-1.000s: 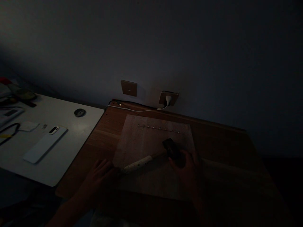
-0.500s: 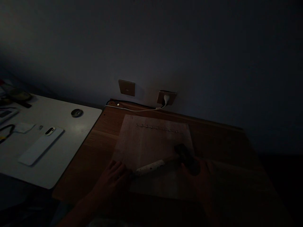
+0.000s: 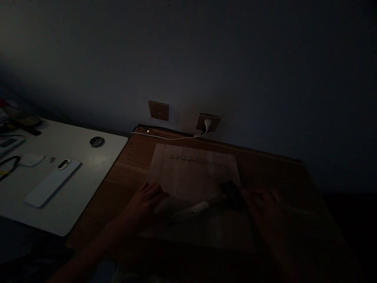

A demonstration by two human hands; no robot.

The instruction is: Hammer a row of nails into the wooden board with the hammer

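A mallet with a dark head (image 3: 233, 194) and a pale handle (image 3: 191, 211) lies across a square wooden board (image 3: 191, 181). Along the board's far part runs a row of several small nails (image 3: 196, 159), seemingly joined by a thin line. My left hand (image 3: 149, 198) rests over the board's left side near the handle's end, its fingers curled; what is under them is too dark to make out. To the right of the mallet head is my right hand (image 3: 262, 204), apart from the handle, its fingers dim and blurred.
On the white table (image 3: 88, 177) at the left are a phone (image 3: 53, 184), a tape roll (image 3: 97, 142) and dark items. Cables (image 3: 173, 138) run along the back edge of the wooden table (image 3: 273, 173) to a wall socket (image 3: 208, 122).
My right hand has moved right, off the mallet head. My left hand has shifted slightly away from the handle's end. The mallet lies a little further right.
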